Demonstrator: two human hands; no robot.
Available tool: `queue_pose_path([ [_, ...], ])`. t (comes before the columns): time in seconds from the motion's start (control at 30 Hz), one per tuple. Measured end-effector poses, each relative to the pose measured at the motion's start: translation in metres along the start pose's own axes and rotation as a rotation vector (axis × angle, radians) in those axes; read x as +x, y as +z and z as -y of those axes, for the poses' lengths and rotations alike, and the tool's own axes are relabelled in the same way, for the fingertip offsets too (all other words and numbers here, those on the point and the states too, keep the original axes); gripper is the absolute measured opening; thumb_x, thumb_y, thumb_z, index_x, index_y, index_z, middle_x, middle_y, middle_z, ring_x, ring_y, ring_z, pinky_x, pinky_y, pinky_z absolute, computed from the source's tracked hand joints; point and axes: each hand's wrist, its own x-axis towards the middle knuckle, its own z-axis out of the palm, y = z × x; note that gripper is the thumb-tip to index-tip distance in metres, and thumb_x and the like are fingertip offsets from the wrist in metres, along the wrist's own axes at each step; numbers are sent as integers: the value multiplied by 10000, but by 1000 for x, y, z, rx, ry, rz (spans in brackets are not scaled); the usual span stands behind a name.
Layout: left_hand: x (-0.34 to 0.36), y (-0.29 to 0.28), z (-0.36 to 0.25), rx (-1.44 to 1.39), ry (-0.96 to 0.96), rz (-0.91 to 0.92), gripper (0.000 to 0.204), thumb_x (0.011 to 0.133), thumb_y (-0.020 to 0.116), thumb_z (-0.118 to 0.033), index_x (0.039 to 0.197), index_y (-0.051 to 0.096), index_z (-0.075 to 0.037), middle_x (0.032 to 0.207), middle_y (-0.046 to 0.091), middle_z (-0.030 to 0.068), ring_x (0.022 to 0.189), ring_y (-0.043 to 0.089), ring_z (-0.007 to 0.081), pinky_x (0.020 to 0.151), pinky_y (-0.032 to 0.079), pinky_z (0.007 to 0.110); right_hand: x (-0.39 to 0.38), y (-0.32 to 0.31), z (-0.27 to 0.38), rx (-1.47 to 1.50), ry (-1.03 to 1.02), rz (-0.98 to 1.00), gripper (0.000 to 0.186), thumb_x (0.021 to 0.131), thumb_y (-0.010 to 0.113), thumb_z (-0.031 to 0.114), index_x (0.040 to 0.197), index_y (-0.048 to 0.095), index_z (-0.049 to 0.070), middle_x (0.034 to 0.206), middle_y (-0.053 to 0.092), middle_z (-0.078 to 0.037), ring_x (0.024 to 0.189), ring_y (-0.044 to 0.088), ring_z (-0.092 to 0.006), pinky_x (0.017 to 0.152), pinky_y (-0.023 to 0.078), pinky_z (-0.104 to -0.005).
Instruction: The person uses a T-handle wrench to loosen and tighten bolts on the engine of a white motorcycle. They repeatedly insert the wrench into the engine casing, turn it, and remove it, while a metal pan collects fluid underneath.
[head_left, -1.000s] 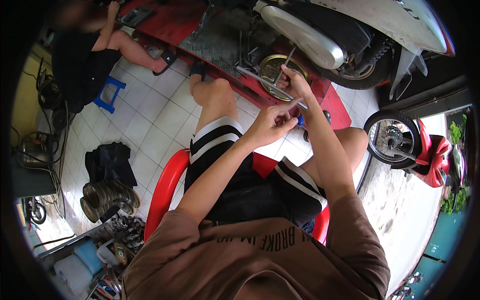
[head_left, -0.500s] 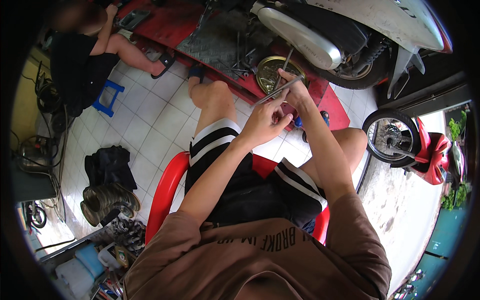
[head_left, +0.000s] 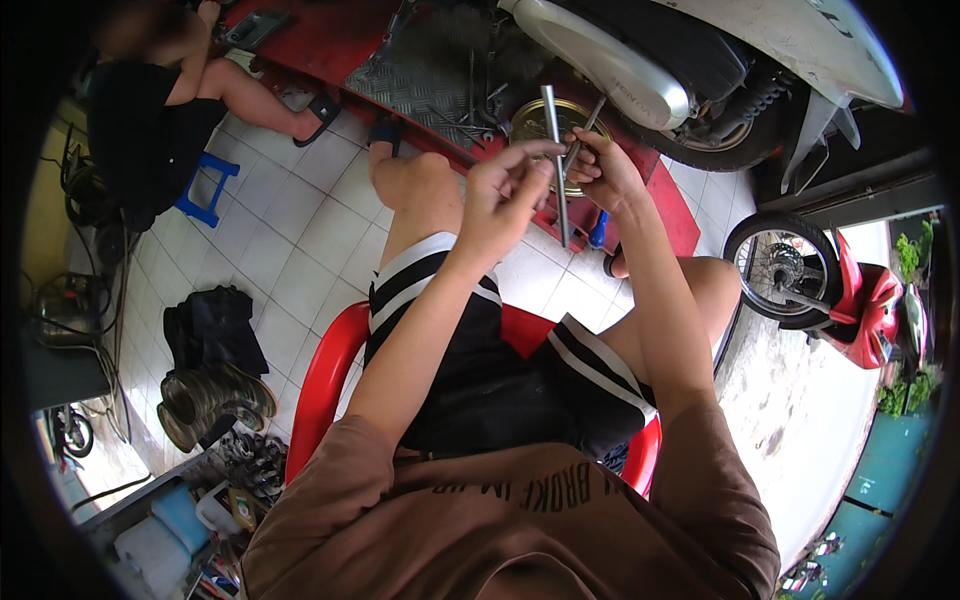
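Scooter: raised on the red lift platform ahead of you, its rear wheel at your upper right; judged to be lifted so the underside sits at your seated working height.
Floor: pale tiles between your knees and the platform.
Co-worker: 1 other person in dark clothes sits on a blue stool at upper left, well apart from your hands.
Chair: red plastic, under you; it places you square to the platform edge.
Second scooter: red, parked at your right, front wheel toward you.
Clutter: dark cloth and stacked metal rings on the floor at your lower left.
Round part: 1 brass-coloured disc on the platform edge, directly behind your hands.
Left hand: closed on the metal rod, thumb and fingers pinching its upper half; you hold it near upright, judged to steady it for the other hand.
Right hand: closed, fingers curled around a thin tool shaft that slants up toward the scooter; what its tip meets cannot be told.
Rod position: between both hands, touching the left, just beside the right, above your knees and in front of the disc.
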Motion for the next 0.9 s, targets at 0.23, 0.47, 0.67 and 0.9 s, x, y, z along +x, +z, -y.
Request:
queue_pose_path([
  [0.23,123,-48,82,-306,-344,-258,232,927,482,-224,893,599,-28,741,601,36,622,577,130,530,402,214,-39,9,0,13,57,-144,194,941,448,162,782,504,65,502,313,44,390,217,-64,408,212,-238],
  [0.47,189,-15,182,-470,-511,3,363,957,444,-266,1278,442,-97,1212,535,69,1082,550,192,821,449,339,-41,7,-4,40,131,-203,232,938,442,204,747,478,77,534,346,32,387,215,-66,392,195,-229],
  [0.67,197,-12,225,-648,-528,-24,358,968,410,-272,1297,426,-131,1253,507,39,1129,516,186,852,431,364,-39,14,-7,67,161,-289,234,926,455,208,734,463,75,500,288,37,380,214,-71,392,203,-223],
  [0.9,215,-1,221,-612,-500,-53,291,964,425,-267,1186,514,-102,1199,576,36,1056,569,156,800,433,332,-37,14,-9,67,215,-317,238,933,445,207,740,462,70,509,279,42,387,209,-63,395,210,-221],
])
